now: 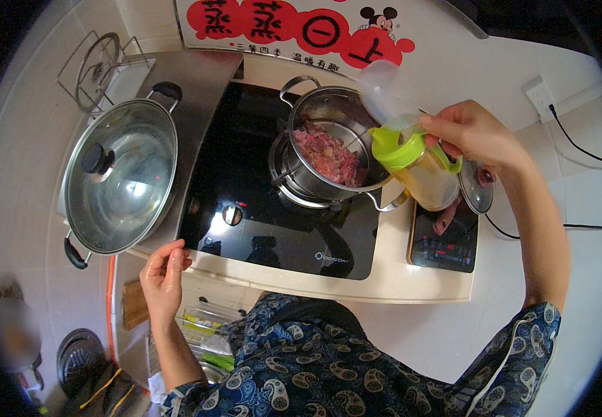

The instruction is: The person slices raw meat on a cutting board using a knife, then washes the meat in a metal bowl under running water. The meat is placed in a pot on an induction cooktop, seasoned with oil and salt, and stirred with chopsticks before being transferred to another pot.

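Observation:
My right hand (475,127) grips the handle of a glass oil jug (431,180) with a lime-green top. The jug tilts at the right rim of a steel pot (315,180), its spout towards the pot. A blurred translucent plastic piece (384,91) rises from my right fingers above the pot. Raw sliced meat (327,154) lies in the pot, which stands on the burner of a black glass gas hob (259,219). My left hand (165,276) is empty, fingers loosely curled, at the hob's front left corner. Whether it touches the edge, I cannot tell.
At the left stands a wide two-handled pan (123,177) under a glass lid. A wire rack (97,73) is behind it. At right, a glass lid (475,190) is beside a small induction cooker (444,240). A power strip (541,99) with a black cable hangs on the wall.

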{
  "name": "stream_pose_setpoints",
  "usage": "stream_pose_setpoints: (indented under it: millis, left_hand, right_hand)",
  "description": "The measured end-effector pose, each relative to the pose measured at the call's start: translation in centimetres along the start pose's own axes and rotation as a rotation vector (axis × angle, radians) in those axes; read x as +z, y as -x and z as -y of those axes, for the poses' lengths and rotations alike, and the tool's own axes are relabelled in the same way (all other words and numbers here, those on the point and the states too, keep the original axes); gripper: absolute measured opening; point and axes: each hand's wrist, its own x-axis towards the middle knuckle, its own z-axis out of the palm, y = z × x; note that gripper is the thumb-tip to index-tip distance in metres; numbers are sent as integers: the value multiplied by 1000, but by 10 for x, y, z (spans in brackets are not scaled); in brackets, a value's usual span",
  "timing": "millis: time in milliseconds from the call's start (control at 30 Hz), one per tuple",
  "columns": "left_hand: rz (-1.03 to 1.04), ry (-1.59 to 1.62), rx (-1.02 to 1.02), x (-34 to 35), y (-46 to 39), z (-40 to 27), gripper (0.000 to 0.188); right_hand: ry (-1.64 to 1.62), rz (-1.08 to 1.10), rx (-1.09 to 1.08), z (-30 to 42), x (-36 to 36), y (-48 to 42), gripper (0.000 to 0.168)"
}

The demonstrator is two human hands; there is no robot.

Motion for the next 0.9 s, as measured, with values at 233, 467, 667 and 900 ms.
stream_pose_setpoints:
  millis: [233, 467, 667, 900]
  left_hand:
    - [-56, 29, 26, 2, 27, -12, 18]
    - [-290, -50, 92, 10, 169, -33, 19]
    - [-639, 90, 5, 36, 416, -45, 20]
    - [-1285, 201, -121, 6, 642, -86, 22]
  right_hand:
    - [-459, -124, 23, -32, -17, 39, 36]
    - [-714, -320, -367, -94, -8, 92, 31]
    - [-851, 264, -698, -100, 22, 188, 30]
    - [-865, 895, -660, 67, 176, 338, 27]
